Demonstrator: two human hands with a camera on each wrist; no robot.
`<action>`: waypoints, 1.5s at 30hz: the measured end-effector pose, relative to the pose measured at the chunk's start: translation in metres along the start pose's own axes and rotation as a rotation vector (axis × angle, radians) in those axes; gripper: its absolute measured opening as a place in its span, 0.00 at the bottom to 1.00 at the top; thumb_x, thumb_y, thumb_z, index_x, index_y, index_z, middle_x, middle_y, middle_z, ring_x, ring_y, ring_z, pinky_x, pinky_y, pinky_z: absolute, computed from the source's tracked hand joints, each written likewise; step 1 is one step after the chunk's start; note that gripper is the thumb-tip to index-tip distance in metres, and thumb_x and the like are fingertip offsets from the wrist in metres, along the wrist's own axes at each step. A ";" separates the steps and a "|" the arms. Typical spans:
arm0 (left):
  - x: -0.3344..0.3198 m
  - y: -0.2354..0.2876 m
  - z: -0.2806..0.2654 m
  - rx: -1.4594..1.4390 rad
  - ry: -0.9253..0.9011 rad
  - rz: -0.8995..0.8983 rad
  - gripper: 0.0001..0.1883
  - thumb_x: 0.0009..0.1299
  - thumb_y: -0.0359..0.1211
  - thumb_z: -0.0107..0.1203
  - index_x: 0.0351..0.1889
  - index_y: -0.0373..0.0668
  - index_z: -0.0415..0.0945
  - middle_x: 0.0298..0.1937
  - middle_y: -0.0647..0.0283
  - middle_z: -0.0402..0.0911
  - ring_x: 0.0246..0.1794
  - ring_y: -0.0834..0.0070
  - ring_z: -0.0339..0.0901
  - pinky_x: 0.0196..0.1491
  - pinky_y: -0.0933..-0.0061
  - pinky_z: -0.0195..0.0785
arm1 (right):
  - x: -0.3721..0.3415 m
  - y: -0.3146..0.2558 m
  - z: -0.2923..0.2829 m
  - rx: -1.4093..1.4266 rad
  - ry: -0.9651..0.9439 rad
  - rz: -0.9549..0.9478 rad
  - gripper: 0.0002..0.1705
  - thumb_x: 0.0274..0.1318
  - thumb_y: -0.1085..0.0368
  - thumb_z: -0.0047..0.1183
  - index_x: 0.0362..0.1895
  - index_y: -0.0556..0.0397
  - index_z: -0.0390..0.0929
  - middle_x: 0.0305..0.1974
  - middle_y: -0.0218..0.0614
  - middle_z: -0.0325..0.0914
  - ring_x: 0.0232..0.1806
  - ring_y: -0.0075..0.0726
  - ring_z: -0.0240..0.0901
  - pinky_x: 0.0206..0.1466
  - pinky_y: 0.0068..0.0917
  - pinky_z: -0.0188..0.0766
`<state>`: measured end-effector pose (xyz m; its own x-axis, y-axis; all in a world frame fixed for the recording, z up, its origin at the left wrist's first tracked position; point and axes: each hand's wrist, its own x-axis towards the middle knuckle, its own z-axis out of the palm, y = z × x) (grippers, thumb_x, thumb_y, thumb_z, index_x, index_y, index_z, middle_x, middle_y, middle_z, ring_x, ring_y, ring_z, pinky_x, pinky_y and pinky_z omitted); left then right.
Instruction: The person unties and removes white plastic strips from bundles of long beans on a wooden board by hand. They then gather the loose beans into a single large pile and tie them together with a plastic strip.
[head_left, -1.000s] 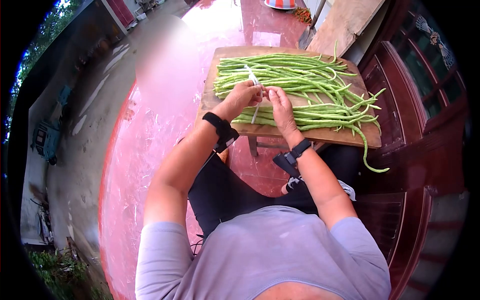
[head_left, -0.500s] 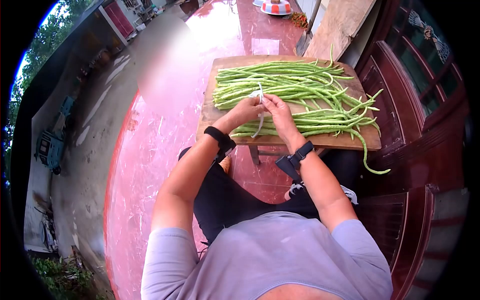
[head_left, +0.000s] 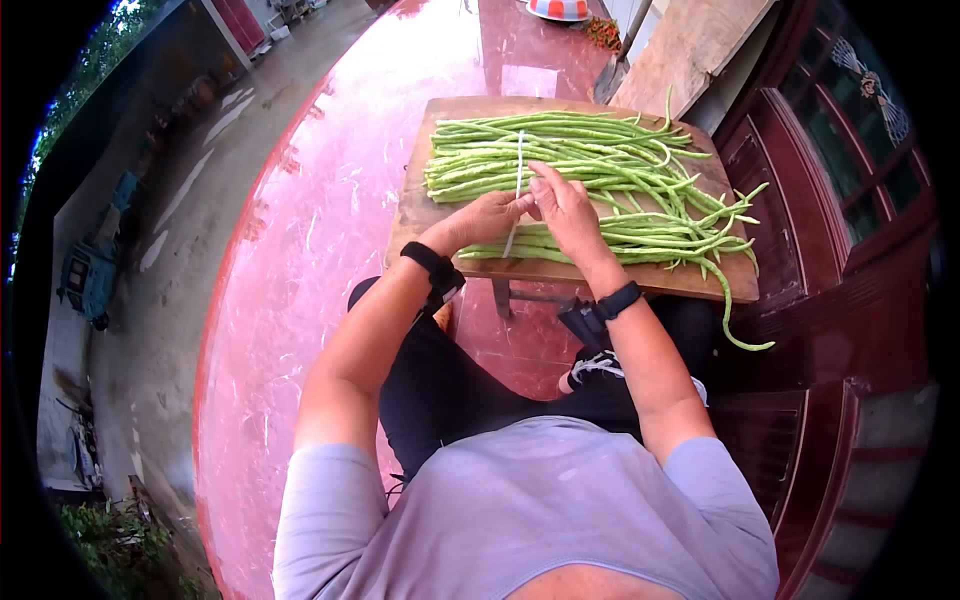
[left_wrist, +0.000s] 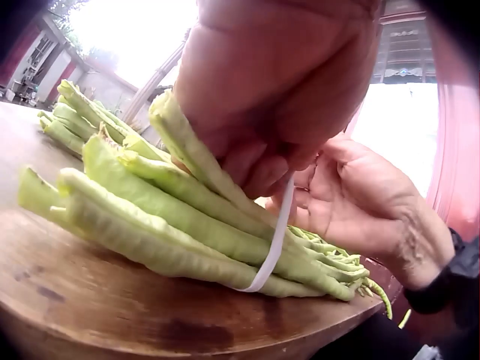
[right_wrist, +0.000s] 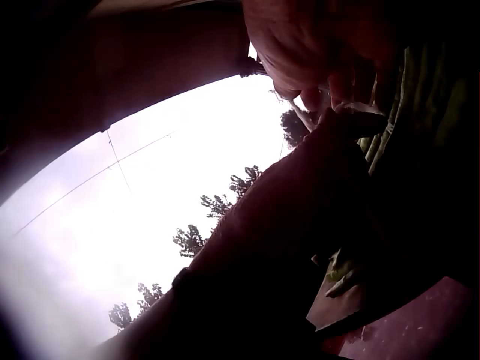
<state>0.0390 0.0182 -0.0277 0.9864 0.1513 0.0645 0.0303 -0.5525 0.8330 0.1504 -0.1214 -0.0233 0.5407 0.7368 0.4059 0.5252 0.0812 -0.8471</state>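
Long green beans lie in bundles across a wooden tabletop [head_left: 412, 215]. A thin white strip [left_wrist: 276, 244] loops round the near bundle [left_wrist: 161, 225], and its long end [head_left: 520, 155] stretches over the far beans [head_left: 470, 140]. At the near bundle, the left hand [head_left: 490, 216] pinches the strip, its curled fingers low over the beans in the left wrist view. Facing it, the right hand [head_left: 568, 212] meets the left fingertips and grips the strip too, with its index finger raised. The right wrist view is dark, though the strip [right_wrist: 304, 116] shows by the fingers.
Bean tips [head_left: 740, 335] hang over the table's right edge. A dark red wooden door [head_left: 775, 190] stands close on the right, with a board [head_left: 690, 55] leaning behind the table. A red and white bowl [head_left: 560, 8] sits on the tiled floor beyond.
The strip's upper end, bunched near the fingers before, now lies straight across the far beans. The hands have shifted slightly nearer the body, and the right index finger has lifted.
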 end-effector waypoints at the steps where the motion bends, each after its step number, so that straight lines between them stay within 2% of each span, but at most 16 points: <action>1: -0.002 -0.009 -0.005 -0.018 -0.001 0.003 0.21 0.82 0.45 0.40 0.53 0.37 0.77 0.31 0.66 0.74 0.29 0.77 0.67 0.34 0.72 0.67 | -0.005 -0.009 -0.007 -0.351 0.007 -0.162 0.14 0.65 0.51 0.55 0.47 0.43 0.82 0.31 0.36 0.81 0.37 0.32 0.73 0.48 0.33 0.63; 2: -0.002 -0.017 -0.007 -0.036 -0.003 0.007 0.22 0.82 0.46 0.40 0.54 0.38 0.77 0.28 0.69 0.71 0.27 0.79 0.64 0.31 0.74 0.64 | -0.009 -0.012 -0.013 -0.702 0.013 -0.326 0.15 0.63 0.50 0.55 0.46 0.42 0.82 0.29 0.37 0.81 0.36 0.35 0.73 0.50 0.36 0.62; 3: -0.009 0.015 -0.013 -0.173 -0.053 -0.220 0.23 0.82 0.47 0.40 0.56 0.40 0.78 0.25 0.73 0.68 0.24 0.84 0.58 0.28 0.77 0.58 | -0.011 -0.010 -0.019 -0.671 -0.070 -0.322 0.13 0.58 0.51 0.58 0.41 0.42 0.84 0.29 0.34 0.81 0.36 0.42 0.72 0.55 0.42 0.58; 6: -0.012 0.011 -0.020 -0.239 -0.093 -0.200 0.23 0.81 0.49 0.41 0.56 0.42 0.79 0.25 0.75 0.67 0.25 0.86 0.57 0.29 0.81 0.55 | -0.019 -0.019 -0.030 -0.788 -0.120 -0.293 0.09 0.57 0.55 0.58 0.35 0.43 0.83 0.29 0.31 0.82 0.35 0.41 0.73 0.51 0.42 0.62; 7: -0.013 0.010 -0.021 -0.267 -0.092 -0.189 0.24 0.81 0.49 0.41 0.55 0.42 0.80 0.26 0.75 0.68 0.25 0.86 0.58 0.31 0.82 0.56 | -0.022 -0.025 -0.030 -0.751 -0.133 -0.224 0.07 0.56 0.57 0.59 0.33 0.44 0.81 0.29 0.33 0.81 0.34 0.45 0.77 0.43 0.43 0.68; 10: -0.013 0.008 -0.026 -0.346 -0.098 -0.240 0.17 0.79 0.42 0.49 0.50 0.40 0.81 0.30 0.74 0.73 0.28 0.86 0.64 0.35 0.82 0.63 | -0.042 -0.051 -0.018 -0.612 -0.138 -0.225 0.07 0.56 0.58 0.58 0.33 0.45 0.80 0.28 0.37 0.80 0.33 0.49 0.79 0.35 0.45 0.71; 11: -0.012 0.006 -0.026 -0.358 -0.102 -0.232 0.15 0.78 0.40 0.51 0.49 0.40 0.81 0.31 0.74 0.75 0.30 0.85 0.67 0.37 0.82 0.64 | -0.047 -0.051 -0.013 -0.584 -0.215 -0.238 0.08 0.58 0.57 0.57 0.35 0.46 0.79 0.28 0.39 0.79 0.34 0.52 0.79 0.35 0.46 0.72; 15: -0.013 -0.004 -0.024 -0.480 -0.135 -0.211 0.08 0.74 0.32 0.57 0.46 0.40 0.82 0.36 0.72 0.80 0.36 0.84 0.73 0.43 0.81 0.69 | -0.048 -0.068 -0.008 -0.456 -0.459 -0.005 0.10 0.61 0.58 0.56 0.41 0.49 0.79 0.31 0.41 0.80 0.35 0.52 0.79 0.39 0.45 0.73; 18: -0.015 -0.008 -0.022 -0.520 -0.098 -0.187 0.07 0.70 0.27 0.59 0.45 0.40 0.81 0.35 0.71 0.80 0.37 0.84 0.74 0.44 0.81 0.70 | -0.032 -0.024 0.003 -0.187 -0.019 -0.118 0.11 0.61 0.60 0.55 0.43 0.53 0.79 0.36 0.45 0.81 0.34 0.53 0.79 0.41 0.44 0.74; 22: -0.018 -0.006 -0.021 -0.499 0.001 -0.202 0.04 0.66 0.23 0.58 0.37 0.41 0.79 0.32 0.74 0.76 0.31 0.87 0.70 0.36 0.85 0.65 | -0.016 0.001 0.005 0.134 -0.127 0.381 0.11 0.64 0.68 0.51 0.47 0.59 0.78 0.38 0.34 0.80 0.33 0.24 0.77 0.33 0.24 0.75; 23: -0.019 -0.007 -0.018 -0.468 0.031 -0.191 0.04 0.66 0.23 0.57 0.36 0.42 0.78 0.31 0.75 0.76 0.31 0.88 0.69 0.35 0.85 0.64 | -0.016 0.008 0.007 0.132 -0.115 0.374 0.12 0.63 0.68 0.52 0.47 0.60 0.79 0.35 0.31 0.80 0.33 0.23 0.76 0.32 0.22 0.75; 29: -0.020 -0.008 -0.003 -0.412 0.212 -0.078 0.06 0.63 0.20 0.57 0.35 0.41 0.77 0.31 0.74 0.76 0.31 0.88 0.69 0.33 0.85 0.64 | -0.008 0.025 0.009 0.185 -0.253 0.390 0.12 0.55 0.68 0.59 0.44 0.58 0.84 0.32 0.35 0.84 0.32 0.24 0.79 0.36 0.24 0.75; 35: -0.016 -0.019 -0.004 -0.325 0.231 -0.106 0.05 0.64 0.22 0.59 0.37 0.38 0.79 0.33 0.70 0.79 0.34 0.86 0.73 0.37 0.84 0.68 | -0.009 0.042 0.017 0.097 -0.225 0.180 0.13 0.53 0.67 0.61 0.43 0.59 0.83 0.31 0.33 0.84 0.31 0.23 0.77 0.38 0.26 0.74; 38: -0.022 -0.010 -0.011 -0.407 0.125 -0.120 0.06 0.68 0.27 0.60 0.42 0.37 0.81 0.35 0.69 0.81 0.36 0.85 0.74 0.40 0.82 0.70 | -0.011 0.035 0.014 0.096 -0.193 0.224 0.09 0.53 0.66 0.60 0.38 0.57 0.83 0.28 0.33 0.83 0.30 0.23 0.77 0.37 0.26 0.73; 41: -0.021 -0.013 -0.009 -0.606 0.140 -0.189 0.11 0.74 0.35 0.57 0.47 0.37 0.81 0.36 0.70 0.81 0.36 0.85 0.73 0.43 0.81 0.69 | -0.012 0.026 0.009 0.186 -0.173 0.315 0.07 0.53 0.66 0.59 0.33 0.56 0.80 0.29 0.34 0.80 0.29 0.23 0.75 0.35 0.26 0.72; 45: -0.021 -0.010 -0.006 -0.347 0.177 -0.168 0.15 0.76 0.42 0.53 0.45 0.40 0.84 0.32 0.72 0.78 0.32 0.85 0.70 0.36 0.81 0.66 | -0.017 0.021 0.004 0.056 -0.165 0.235 0.06 0.49 0.67 0.59 0.30 0.56 0.78 0.34 0.36 0.74 0.31 0.27 0.74 0.36 0.28 0.72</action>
<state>0.0166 0.0257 -0.0344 0.9285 0.3707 -0.0198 0.1024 -0.2044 0.9735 0.1499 -0.1296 -0.0490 0.5267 0.8386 0.1390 0.3589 -0.0711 -0.9307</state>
